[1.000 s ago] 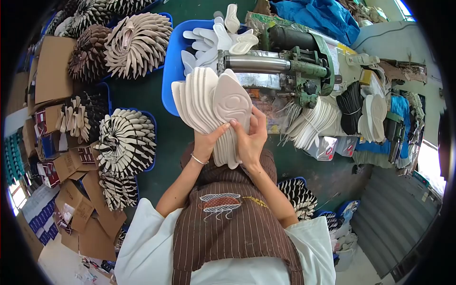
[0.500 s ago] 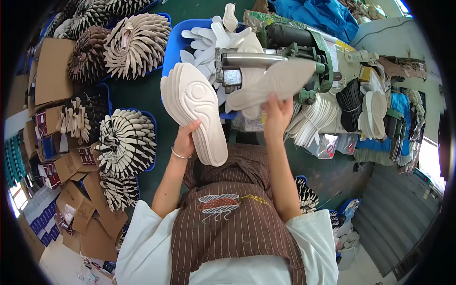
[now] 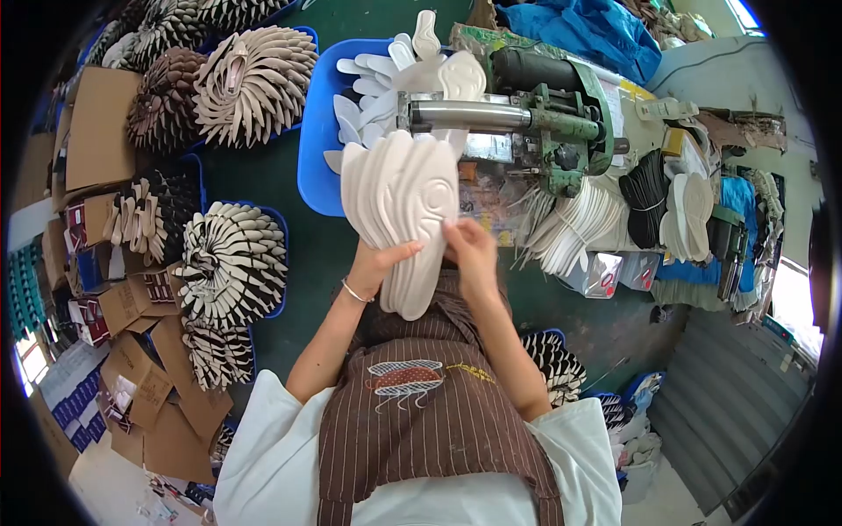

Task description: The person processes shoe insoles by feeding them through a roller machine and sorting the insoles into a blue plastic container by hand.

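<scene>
My left hand (image 3: 383, 266) is closed around a fanned stack of cream insoles (image 3: 399, 193), its thumb lying across the top one. The stack stands tilted in front of my apron, with stitched curves and a round mark showing on its face. My right hand (image 3: 474, 254) pinches the right edge of the stack with bent fingertips; exactly how many insoles they grip is hidden. Just beyond the stack is a green machine with a shiny metal roller (image 3: 469, 114). A white insole (image 3: 461, 77) lies at the far side of that roller.
A blue tub (image 3: 317, 180) of loose white insoles stands behind the stack. Tied white strips (image 3: 579, 219) and black strips (image 3: 646, 195) lie on the bench at right. Tubs of coiled black-and-white pieces (image 3: 232, 263) and open cardboard boxes (image 3: 145, 377) line the left.
My right hand has come left and down from the roller, bringing its insole to the stack. My left hand has shifted right, and the stack is now more fanned.
</scene>
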Demonstrator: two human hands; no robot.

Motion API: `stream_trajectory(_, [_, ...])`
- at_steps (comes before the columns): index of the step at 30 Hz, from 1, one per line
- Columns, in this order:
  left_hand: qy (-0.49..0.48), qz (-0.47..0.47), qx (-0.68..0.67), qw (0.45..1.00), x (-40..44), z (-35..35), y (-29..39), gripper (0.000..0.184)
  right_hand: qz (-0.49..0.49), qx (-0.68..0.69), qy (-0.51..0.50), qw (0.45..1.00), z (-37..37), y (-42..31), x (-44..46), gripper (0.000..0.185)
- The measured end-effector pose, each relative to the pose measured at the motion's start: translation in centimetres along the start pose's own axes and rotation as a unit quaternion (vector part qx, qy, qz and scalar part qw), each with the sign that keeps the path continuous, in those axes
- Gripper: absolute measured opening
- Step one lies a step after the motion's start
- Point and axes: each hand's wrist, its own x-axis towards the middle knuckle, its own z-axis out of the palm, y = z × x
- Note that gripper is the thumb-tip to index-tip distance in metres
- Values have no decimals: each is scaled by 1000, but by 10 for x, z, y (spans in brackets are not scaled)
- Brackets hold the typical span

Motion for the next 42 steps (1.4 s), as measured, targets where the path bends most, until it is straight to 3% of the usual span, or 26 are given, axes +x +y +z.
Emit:
stream_trajectory(2, [-17, -43, -40, 998, -4, 3, -4, 51, -106, -21, 63, 992, -14, -3, 16, 9])
stream_trajectory(4, [-60, -92, -93, 990, -4, 5, -1, 51, -98, 5, 48, 994, -17, -24, 23, 10])
stream_trajectory(5, [-40, -50, -112, 992, -2, 8, -2, 50, -137, 6, 54, 989, -19, -15, 20, 8])
stream_trajectory(9, [-10, -56, -97, 994, -6, -1, 7, 55, -259, 31, 113, 959, -20, 22, 17, 9])
stream_trajectory(11, [-29, -50, -201, 978, -5, -7, 6, 53, -299, 3, 158, 941, -27, 24, 35, 13])
stream_trajectory(13, [-65, -46, -280, 957, -3, -11, 5, 55, -298, -13, 134, 945, -32, 2, 69, 13])
stream_trajectory(17, [-71, -63, -247, 964, -3, -11, 11, 56, -277, 33, 53, 959, -17, -36, 49, 14])
stream_trajectory(20, [-91, -40, -220, 970, -2, -9, 10, 56, -113, -18, 93, 989, -20, -1, 28, 19])
stream_trajectory(21, [-84, -52, -237, 967, -2, -7, 11, 54, -163, -51, 112, 979, -26, 18, 43, 22])
stream_trajectory(24, [-36, -70, -176, 981, -1, -18, -10, 51, -155, -79, 137, 975, -19, -23, 58, 21])
stream_trajectory(26, [-24, -69, -183, 980, 2, -12, -7, 49, -172, -57, 60, 982, -9, -28, 61, 26])
stream_trajectory(28, [-6, -59, -155, 986, 3, -7, -2, 50, -116, -15, -19, 993, 15, -34, 17, 24])
stream_trajectory(30, [32, -21, -118, 992, 7, 2, 3, 51, -113, -40, -38, 992, 19, -14, 0, 20])
stream_trajectory(34, [48, -11, -91, 995, 8, 1, -1, 48, -160, 45, -45, 985, 16, 2, -12, 16])
stream_trajectory(38, [19, -66, -223, 972, 6, -8, 5, 44, -81, 49, 98, 991, -19, 8, 26, 14])
stream_trajectory(40, [-21, -112, -303, 946, 3, -26, -11, 43, -138, -25, 96, 985, -32, 1, 61, 17])
stream_trajectory(42, [-8, -113, -268, 957, 2, -24, -11, 46, -126, -18, 50, 991, -7, -34, 50, 21])
